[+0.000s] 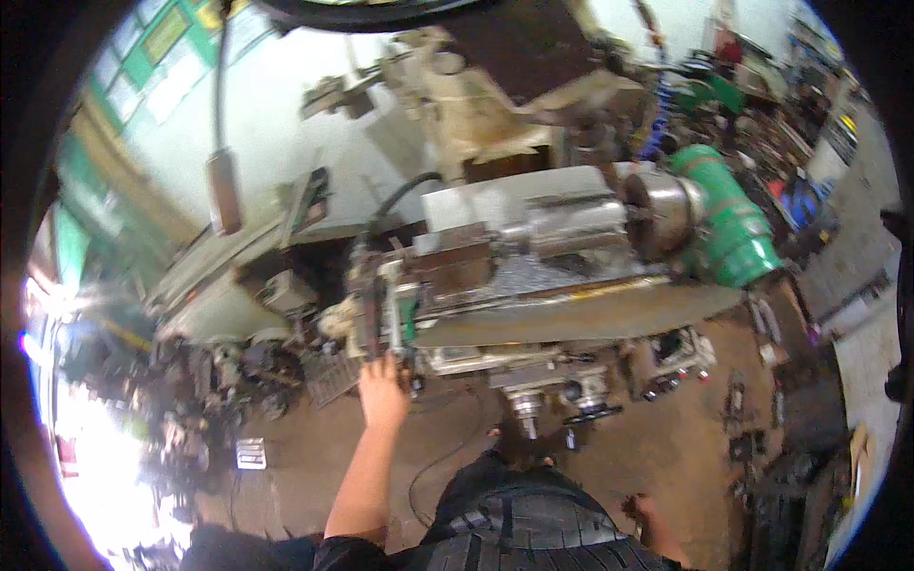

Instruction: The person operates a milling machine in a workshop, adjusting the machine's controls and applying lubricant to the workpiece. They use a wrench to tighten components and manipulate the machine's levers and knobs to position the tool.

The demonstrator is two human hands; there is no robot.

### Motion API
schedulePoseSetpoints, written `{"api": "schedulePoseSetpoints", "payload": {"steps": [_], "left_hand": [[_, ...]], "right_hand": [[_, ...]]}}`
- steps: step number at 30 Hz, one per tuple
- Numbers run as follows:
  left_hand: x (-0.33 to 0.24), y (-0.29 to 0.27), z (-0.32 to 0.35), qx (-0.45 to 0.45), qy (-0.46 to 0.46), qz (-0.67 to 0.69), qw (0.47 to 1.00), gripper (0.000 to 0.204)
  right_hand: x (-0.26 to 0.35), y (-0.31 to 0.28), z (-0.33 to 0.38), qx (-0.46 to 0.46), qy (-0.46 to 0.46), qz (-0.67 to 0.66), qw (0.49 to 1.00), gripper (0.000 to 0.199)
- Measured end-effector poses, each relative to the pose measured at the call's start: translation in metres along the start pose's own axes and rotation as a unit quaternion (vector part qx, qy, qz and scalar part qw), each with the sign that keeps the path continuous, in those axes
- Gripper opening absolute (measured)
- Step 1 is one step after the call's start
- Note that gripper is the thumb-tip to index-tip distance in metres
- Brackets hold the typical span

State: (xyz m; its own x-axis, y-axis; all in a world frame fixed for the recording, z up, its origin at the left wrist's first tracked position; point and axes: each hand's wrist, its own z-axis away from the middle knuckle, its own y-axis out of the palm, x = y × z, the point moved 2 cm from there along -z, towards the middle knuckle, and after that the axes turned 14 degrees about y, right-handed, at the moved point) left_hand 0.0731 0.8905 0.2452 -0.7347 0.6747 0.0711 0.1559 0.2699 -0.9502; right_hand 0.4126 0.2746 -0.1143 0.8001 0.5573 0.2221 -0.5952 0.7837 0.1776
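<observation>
One large machine (562,271) stretches across the centre of the frame, and the left hand (384,390) reaches to its left end from below. The fingers of that hand extend forward, set slightly apart, against the lower edge there, beside a narrow green part (409,319); whether they grip anything cannot be told. The right hand (641,507) is low in the frame, right of centre, well apart from the machine; it is blurred, so its finger position cannot be told. On the machine, a silvery cylinder (576,226) lies sideways in front of a pale panel (505,195), with a round metal head (662,214) at its right. A long grey plate (571,319) with a curved lower edge runs along the front, above a dark handwheel (590,414). Just right of the round head, a big green cylinder (728,224) slants downward. Blue coiled tubing (659,124) hangs at the upper right, and a brown block (225,190) on a rod hangs at the upper left. Metal parts (228,371) crowd the left, beyond the brown floor (443,428).
</observation>
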Motion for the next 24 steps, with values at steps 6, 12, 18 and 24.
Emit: {"api": "schedulePoseSetpoints", "payload": {"steps": [6, 12, 18, 24], "left_hand": [[0.018, -0.017, 0.041, -0.004, -0.043, 0.053, 0.998, 0.036], [0.091, 0.005, 0.047, -0.007, -0.126, 0.043, 0.991, 0.032], [0.207, 0.031, 0.004, 0.019, -0.19, 0.081, 0.978, 0.039], [0.344, 0.065, -0.06, 0.081, -0.205, 0.039, 0.975, 0.07]], "right_hand": [[-0.037, -0.022, -0.035, -0.094, 0.114, 0.084, 0.985, 0.029], [-0.028, 0.009, -0.019, -0.085, 0.091, 0.02, 0.992, 0.027], [-0.005, 0.054, 0.009, -0.102, -0.025, 0.039, 0.994, 0.029], [0.111, 0.188, 0.107, -0.126, -0.059, 0.388, 0.911, 0.035]]}}
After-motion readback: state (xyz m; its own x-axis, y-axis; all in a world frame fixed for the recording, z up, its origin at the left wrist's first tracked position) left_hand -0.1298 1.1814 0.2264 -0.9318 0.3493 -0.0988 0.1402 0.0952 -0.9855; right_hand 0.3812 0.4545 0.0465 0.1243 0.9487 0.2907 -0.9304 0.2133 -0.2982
